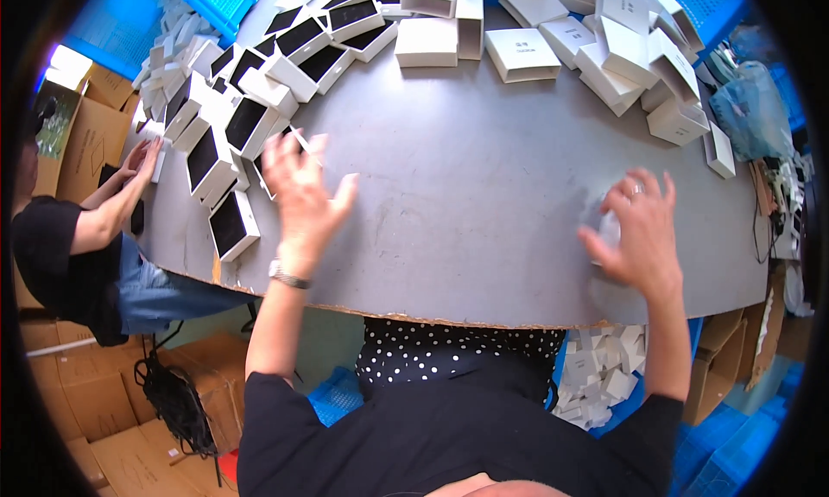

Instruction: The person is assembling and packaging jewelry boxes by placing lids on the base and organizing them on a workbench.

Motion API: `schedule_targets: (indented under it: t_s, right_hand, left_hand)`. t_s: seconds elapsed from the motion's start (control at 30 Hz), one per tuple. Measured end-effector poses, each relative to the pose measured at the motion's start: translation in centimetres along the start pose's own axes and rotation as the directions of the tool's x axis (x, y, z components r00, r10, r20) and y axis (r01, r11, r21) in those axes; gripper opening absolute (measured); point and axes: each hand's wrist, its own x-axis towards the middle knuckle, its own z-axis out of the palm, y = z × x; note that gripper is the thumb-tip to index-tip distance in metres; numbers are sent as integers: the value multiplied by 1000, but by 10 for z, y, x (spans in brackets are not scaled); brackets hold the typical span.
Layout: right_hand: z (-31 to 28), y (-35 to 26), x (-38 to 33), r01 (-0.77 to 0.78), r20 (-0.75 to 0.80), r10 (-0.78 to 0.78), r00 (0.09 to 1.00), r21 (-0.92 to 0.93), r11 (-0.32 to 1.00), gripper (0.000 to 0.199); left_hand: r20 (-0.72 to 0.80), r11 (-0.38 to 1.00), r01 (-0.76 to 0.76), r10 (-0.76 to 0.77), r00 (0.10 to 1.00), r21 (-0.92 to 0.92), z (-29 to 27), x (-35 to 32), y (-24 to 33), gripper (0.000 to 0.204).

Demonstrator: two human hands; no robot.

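Observation:
My left hand (pixel 298 195) is open, fingers spread and slightly blurred, above the right edge of a group of white boxes with black insides. One such box (pixel 289 156) lies partly hidden under its fingers; another, a box tray (pixel 233 225), lies left of my wrist. On the right side of the grey table (pixel 449 195), my right hand (pixel 643 229) curls its thumb and fingers around a pale, see-through piece of plastic (pixel 609 227). Blur and the hand itself hide the plastic's full shape. White box sleeves (pixel 522 55) lie beyond it.
More white sleeves (pixel 626 56) pile up at the far right. Blue crates (pixel 216 5) stand behind the table. At the left edge a person (pixel 73 246) works with both hands. Cardboard boxes (pixel 129 454) sit below left; a bin of white pieces (pixel 600 372) is below right.

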Motion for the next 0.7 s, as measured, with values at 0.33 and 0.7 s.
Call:
schedule_targets:
  t_s: [0.33, 0.7]
  right_hand:
    - [44, 15, 220, -247, -51, 242, 969, -185, 951, 78]
    - [55, -33, 112, 297, -271, -249, 930, 156, 942, 75]
  left_hand:
    - [207, 930, -99, 181, 961, -355, -22, -27, 69, 63]
    - [226, 862, -191, 326, 918, -470, -27, -25, 32, 75]
